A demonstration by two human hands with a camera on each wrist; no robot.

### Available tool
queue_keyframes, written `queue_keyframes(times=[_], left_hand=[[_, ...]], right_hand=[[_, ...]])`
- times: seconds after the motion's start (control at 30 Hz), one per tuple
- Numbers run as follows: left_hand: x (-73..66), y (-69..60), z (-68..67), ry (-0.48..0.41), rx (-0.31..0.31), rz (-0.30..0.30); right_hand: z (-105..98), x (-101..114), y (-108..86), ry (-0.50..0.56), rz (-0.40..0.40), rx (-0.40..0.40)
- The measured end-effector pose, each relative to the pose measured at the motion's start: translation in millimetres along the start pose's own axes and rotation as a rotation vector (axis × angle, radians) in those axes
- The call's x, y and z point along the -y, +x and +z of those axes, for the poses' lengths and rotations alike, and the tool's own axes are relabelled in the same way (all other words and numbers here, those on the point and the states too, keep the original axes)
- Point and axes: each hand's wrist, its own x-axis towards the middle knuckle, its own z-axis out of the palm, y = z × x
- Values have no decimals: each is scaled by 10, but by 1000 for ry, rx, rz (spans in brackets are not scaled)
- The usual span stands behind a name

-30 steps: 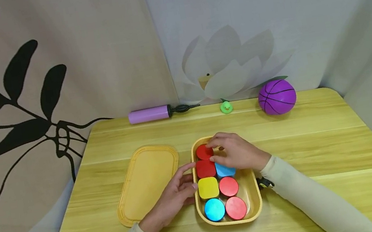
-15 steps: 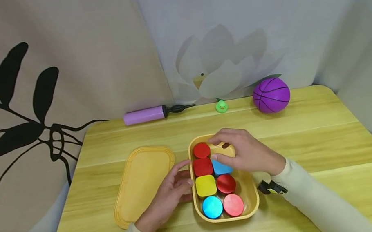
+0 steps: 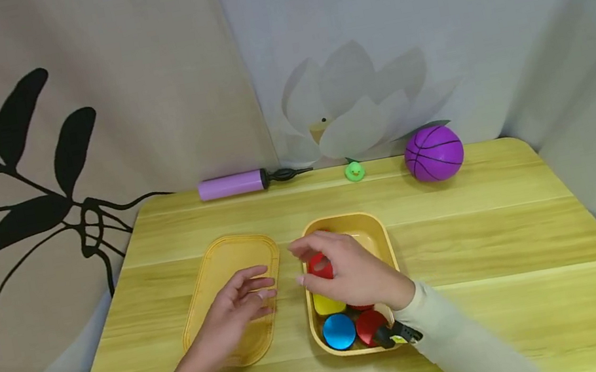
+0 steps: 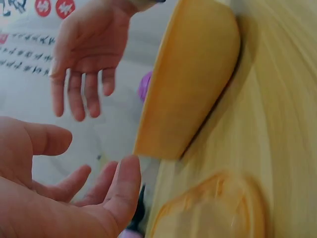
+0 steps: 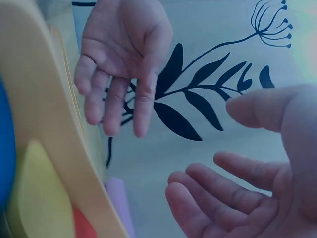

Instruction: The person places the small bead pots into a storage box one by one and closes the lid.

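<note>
In the head view, my left hand (image 3: pixel 236 310) hovers over a flat yellow lid (image 3: pixel 197 327), fingers loosely bent and holding nothing. My right hand (image 3: pixel 352 273) hangs above a deep yellow box (image 3: pixel 383 237), also with nothing in its grasp. Inside the box lie a red block (image 3: pixel 319 265), a yellow block (image 3: pixel 328 305), a blue round block (image 3: pixel 339 331) and a red round block (image 3: pixel 368 326). Other blocks are hidden under the right hand and wrist. Both wrist views show the two palms facing each other, apart, beside the box wall (image 4: pixel 193 74).
A purple hand pump (image 3: pixel 234 184), a small green duck figure (image 3: pixel 354 171) and a purple ball (image 3: pixel 434 153) stand along the table's back edge. Behind them hangs a printed curtain (image 3: pixel 164 70). The wooden table (image 3: pixel 491 231) extends to the right of the box.
My right hand has moved left from the box's far right part to above its left side. My left hand has left the box's left rim and drawn back left over the lid.
</note>
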Motion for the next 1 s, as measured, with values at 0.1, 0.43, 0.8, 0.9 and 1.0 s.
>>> queue_keyframes(times=[0.1,0.43,0.8,0.9,1.0], left_hand=[[7,-62,-139,41,-33,18],[150,-194,-733,169,-189,22],[479,-259,-1315,267,-266,-107],[535,-255,-1395,275,-251,-150],[572,-255,-1467,258,-227,-174]], right_hand=[[154,22,73,93,44,-15],[698,194,194,246,170,-15],[1415,365,190,496,296,-142],[1586,343,155,618,343,-236],[1724,320,112,697,408,-304]])
